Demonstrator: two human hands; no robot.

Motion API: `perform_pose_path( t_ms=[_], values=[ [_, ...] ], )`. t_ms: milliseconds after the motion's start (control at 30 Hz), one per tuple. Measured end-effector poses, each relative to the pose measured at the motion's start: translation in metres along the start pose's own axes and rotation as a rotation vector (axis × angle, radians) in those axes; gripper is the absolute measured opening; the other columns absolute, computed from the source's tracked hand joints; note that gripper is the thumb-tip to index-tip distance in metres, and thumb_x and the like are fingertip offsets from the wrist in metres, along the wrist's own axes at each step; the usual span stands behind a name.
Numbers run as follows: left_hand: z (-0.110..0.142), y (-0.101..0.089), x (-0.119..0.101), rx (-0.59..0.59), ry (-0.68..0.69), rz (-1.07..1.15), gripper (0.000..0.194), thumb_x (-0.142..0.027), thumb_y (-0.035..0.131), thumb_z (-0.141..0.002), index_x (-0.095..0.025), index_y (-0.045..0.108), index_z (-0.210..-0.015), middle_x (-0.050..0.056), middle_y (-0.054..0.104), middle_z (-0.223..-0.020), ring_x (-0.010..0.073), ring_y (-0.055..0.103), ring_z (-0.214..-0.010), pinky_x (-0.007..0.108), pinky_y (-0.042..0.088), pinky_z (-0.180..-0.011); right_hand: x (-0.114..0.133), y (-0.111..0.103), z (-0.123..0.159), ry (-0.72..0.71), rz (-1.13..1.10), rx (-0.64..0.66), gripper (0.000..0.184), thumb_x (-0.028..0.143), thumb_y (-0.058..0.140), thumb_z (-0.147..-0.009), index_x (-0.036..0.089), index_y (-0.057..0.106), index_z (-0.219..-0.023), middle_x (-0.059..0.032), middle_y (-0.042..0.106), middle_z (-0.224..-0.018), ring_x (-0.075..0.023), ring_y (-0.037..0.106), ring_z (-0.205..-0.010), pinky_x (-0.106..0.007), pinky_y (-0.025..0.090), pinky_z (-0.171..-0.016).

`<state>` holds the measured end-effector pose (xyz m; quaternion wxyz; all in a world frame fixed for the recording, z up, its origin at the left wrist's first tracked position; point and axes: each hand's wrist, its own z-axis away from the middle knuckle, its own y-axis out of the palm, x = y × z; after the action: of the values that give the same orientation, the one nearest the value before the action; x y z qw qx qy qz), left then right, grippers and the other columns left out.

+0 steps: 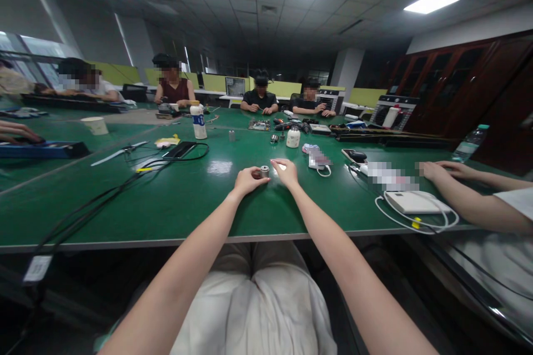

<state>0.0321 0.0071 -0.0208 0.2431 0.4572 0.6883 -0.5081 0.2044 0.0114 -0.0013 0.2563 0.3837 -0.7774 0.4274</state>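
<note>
My left hand (249, 181) is curled round a small metal cylinder (265, 170), which stands upright on the green table (187, 194). The thumb lies along its near side, and the fingers reach behind it. A round opening or recess shows in its top face. Just to the right, my right hand (287, 172) has its fingers bent, the tips drawn together beside the cylinder's upper edge. Whatever they pinch, if anything, is too small to make out. Farther back stands a similar small metal cylinder (232, 135).
Ahead are a white jar (293, 137), a labelled bottle (199, 120) and a circuit board (259, 125). Black cables (120, 180) run off the left edge. To the right lie a white box (417, 202) with cords and a co-worker's hands (441, 171). Other people sit opposite.
</note>
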Motion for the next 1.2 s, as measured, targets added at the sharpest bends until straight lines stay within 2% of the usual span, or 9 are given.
perform_pose_path(
  t_ms=[133, 333, 467, 667, 900, 1200],
  values=[
    [0.003, 0.000, -0.003, 0.047, 0.035, 0.018, 0.045, -0.040, 0.084, -0.061, -0.017, 0.073, -0.098, 0.008, 0.078, -0.085, 0.0275, 0.075, -0.085, 0.039, 0.059, -0.084, 0.015, 0.011, 0.005, -0.106, -0.072, 0.102, 0.021, 0.031, 0.060, -0.092, 0.027, 0.078, -0.101, -0.0021, 0.075, -0.110, -0.0175, 0.067, -0.109, -0.028, 0.049, -0.098],
    [0.005, 0.000, -0.006, 0.045, 0.037, 0.028, 0.043, -0.040, 0.084, -0.061, -0.017, 0.074, -0.095, 0.009, 0.078, -0.086, 0.0273, 0.075, -0.084, 0.038, 0.059, -0.083, 0.018, 0.007, 0.009, -0.067, -0.008, 0.054, 0.026, 0.038, 0.057, -0.094, 0.024, 0.078, -0.100, -0.0037, 0.076, -0.106, -0.0185, 0.069, -0.099, -0.028, 0.050, -0.091],
    [0.004, 0.001, -0.006, 0.041, 0.039, 0.010, 0.046, -0.041, 0.085, -0.061, -0.016, 0.074, -0.097, 0.010, 0.078, -0.087, 0.0273, 0.074, -0.085, 0.038, 0.059, -0.083, 0.016, 0.005, 0.009, -0.083, 0.053, 0.080, 0.032, 0.044, 0.054, -0.096, 0.023, 0.079, -0.098, -0.0046, 0.077, -0.103, -0.0196, 0.069, -0.100, -0.028, 0.049, -0.090],
    [0.004, 0.002, -0.003, 0.047, 0.047, -0.009, 0.049, -0.042, 0.083, -0.063, -0.014, 0.073, -0.102, 0.010, 0.078, -0.090, 0.0260, 0.074, -0.085, 0.035, 0.058, -0.082, 0.014, 0.005, 0.010, -0.084, 0.076, 0.081, 0.034, 0.043, 0.051, -0.098, 0.023, 0.078, -0.098, -0.0048, 0.076, -0.104, -0.0194, 0.069, -0.101, -0.027, 0.049, -0.089],
    [0.005, 0.001, -0.007, 0.021, 0.039, -0.100, 0.051, -0.043, 0.083, -0.064, -0.016, 0.073, -0.105, 0.010, 0.078, -0.092, 0.0259, 0.073, -0.087, 0.034, 0.057, -0.081, 0.015, 0.004, 0.010, -0.035, 0.023, 0.110, 0.035, 0.042, 0.050, -0.099, 0.022, 0.078, -0.097, -0.0045, 0.078, -0.098, -0.0182, 0.071, -0.091, -0.024, 0.050, -0.078],
    [0.005, 0.000, -0.008, 0.037, 0.016, -0.116, 0.052, -0.043, 0.082, -0.065, -0.014, 0.072, -0.108, 0.012, 0.077, -0.096, 0.0263, 0.073, -0.090, 0.034, 0.056, -0.084, 0.016, 0.003, 0.013, -0.056, -0.011, 0.130, 0.032, 0.040, 0.051, -0.098, 0.022, 0.078, -0.099, -0.0042, 0.077, -0.101, -0.0188, 0.072, -0.092, -0.025, 0.051, -0.079]
  ],
)
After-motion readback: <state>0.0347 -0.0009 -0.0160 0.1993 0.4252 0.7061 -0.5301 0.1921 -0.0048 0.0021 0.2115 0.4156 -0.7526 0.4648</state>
